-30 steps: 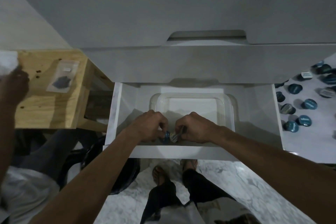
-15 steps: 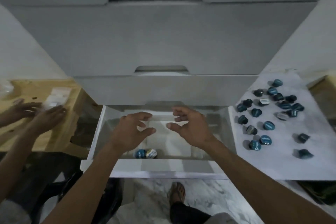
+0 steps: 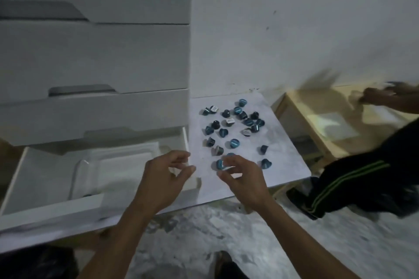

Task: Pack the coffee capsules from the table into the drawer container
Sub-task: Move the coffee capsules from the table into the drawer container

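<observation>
Both hands hang empty over the near edge of the white table (image 3: 283, 165), so the step in hand looks like a fetch: reaching for more capsules to carry to the drawer. The right hand (image 3: 243, 179) has its fingers loosely curved and spread, holding nothing, and a blue capsule (image 3: 220, 164) lies just beyond its fingertips, touching or nearly touching them; I cannot tell which. A second capsule sits just past that one, partly hidden by the fingers. The left hand (image 3: 164, 179) is likewise released, thumb and fingers curved apart with nothing between them, hovering over the corner where the open drawer (image 3: 45, 172) meets the table. The rest of the coffee capsules (image 3: 234, 124) lie scattered farther out beyond the right hand, some on their sides, some showing foil lids. The clear container (image 3: 86, 179) sits in the drawer to the left of the left hand; a dark spot at its near rim may be a capsule already packed, but it is too dim to be sure. Most of the task appears to be left. The next move calls for pinching the nearest capsules, probably one per hand, then swinging left and setting them down inside the container rather than on the drawer floor. Another person's arm (image 3: 385, 97) and leg, blurred, are well off to the right.
</observation>
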